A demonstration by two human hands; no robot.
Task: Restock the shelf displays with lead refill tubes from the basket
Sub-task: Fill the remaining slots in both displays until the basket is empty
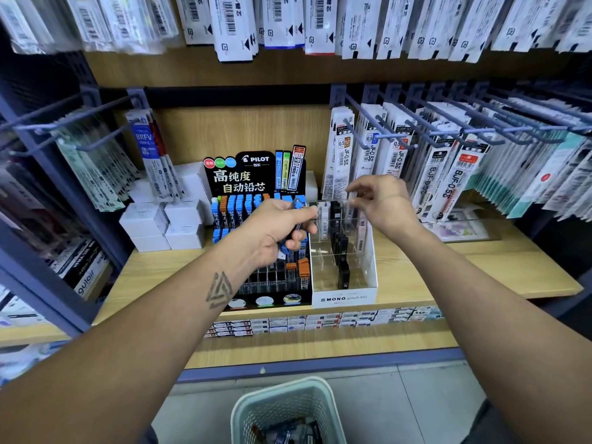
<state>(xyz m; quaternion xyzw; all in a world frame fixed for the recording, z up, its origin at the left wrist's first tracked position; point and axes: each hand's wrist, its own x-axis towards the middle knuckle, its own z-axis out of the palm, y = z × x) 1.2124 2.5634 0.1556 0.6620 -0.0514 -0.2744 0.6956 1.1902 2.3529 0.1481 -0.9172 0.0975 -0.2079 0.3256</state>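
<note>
1. Two hands over the wooden shelf (480,270), apart from each other.
2. Left hand (275,225) curled tight round a bunch of blue-capped lead refill tubes (296,225), above the black Pilot display (256,219) near the shelf's front edge.
3. Right hand (381,203) above the back of the white Mono display (344,298), fingers loosely bent; whether it pinches anything, cannot tell.
4. Basket (285,408) on the floor below the shelf, more tubes inside.

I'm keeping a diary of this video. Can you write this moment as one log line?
left hand: grips blue-capped lead refill tubes | right hand: over white MONO display box | pale green plastic basket: below
</note>
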